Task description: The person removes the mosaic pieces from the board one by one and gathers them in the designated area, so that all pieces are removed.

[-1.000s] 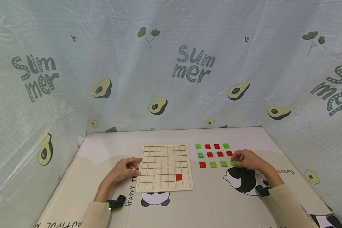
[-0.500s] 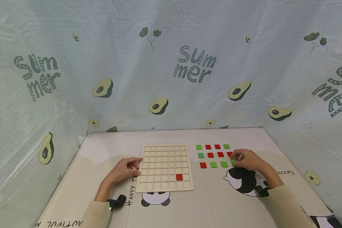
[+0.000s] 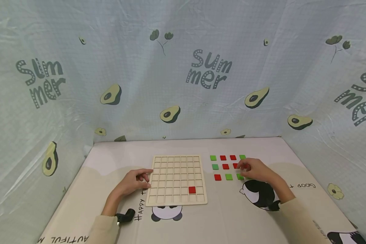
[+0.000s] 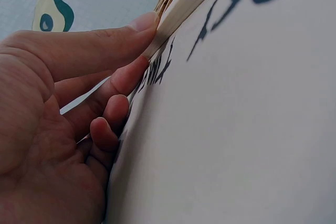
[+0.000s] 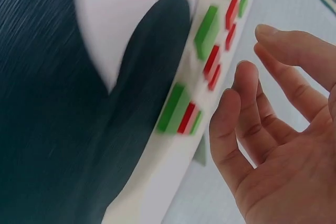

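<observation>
A pale wooden grid board (image 3: 170,176) lies mid-table, with one red square tile (image 3: 192,190) in a cell near its lower right. My left hand (image 3: 132,182) is at the board's left edge; in the left wrist view, thumb and index fingertips touch the board's side (image 4: 184,17). Above the right end of the loose tiles hovers my right hand (image 3: 257,170), its fingers loosely bent and apart. Nothing is between them in the right wrist view. Nearest below are a green tile (image 3: 239,176) and a partly covered red tile (image 3: 235,165). The hand hides the tiles at the row ends.
Three rows of red and green tiles (image 3: 225,166) lie right of the board. The tabletop cloth (image 3: 213,220) carries printed panda figures and lettering. A printed plastic sheet (image 3: 134,101) rises at the back and both sides.
My right hand has shifted left, from the far-right green tile of the near row to over its neighbours. My left hand stays at the board's edge. The view has moved very slightly.
</observation>
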A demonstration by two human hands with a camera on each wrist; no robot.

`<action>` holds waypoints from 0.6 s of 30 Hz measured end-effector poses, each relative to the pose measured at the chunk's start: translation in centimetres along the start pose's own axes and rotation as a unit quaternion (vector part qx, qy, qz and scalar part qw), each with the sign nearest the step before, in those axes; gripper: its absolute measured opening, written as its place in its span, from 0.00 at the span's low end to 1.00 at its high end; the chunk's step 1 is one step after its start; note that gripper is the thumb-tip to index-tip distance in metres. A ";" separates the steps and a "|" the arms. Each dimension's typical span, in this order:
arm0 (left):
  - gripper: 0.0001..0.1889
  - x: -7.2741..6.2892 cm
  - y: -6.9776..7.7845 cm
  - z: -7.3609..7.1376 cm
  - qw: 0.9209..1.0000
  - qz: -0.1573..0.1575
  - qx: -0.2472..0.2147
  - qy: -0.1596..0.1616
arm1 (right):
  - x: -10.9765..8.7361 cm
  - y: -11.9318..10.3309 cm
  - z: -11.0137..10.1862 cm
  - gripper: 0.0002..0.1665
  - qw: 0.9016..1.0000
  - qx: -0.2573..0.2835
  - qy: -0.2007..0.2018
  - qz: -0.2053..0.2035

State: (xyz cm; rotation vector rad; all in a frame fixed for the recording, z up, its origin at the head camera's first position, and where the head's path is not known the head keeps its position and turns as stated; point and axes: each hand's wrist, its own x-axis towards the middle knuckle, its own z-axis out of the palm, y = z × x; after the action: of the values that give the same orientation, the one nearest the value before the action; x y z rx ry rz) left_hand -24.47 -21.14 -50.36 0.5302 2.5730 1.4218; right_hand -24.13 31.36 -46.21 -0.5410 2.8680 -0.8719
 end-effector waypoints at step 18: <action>0.34 0.1 -0.3 -0.1 1.000 0.018 0.002 -0.006 | 2.6 -5.7 2.7 0.12 0.996 0.014 -0.023 -0.088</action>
State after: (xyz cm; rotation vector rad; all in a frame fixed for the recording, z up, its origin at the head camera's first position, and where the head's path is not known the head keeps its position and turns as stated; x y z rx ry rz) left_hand -24.65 -21.29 -50.54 0.5855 2.5698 1.4206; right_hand -24.27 24.65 -45.29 -0.8086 2.7946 -0.9107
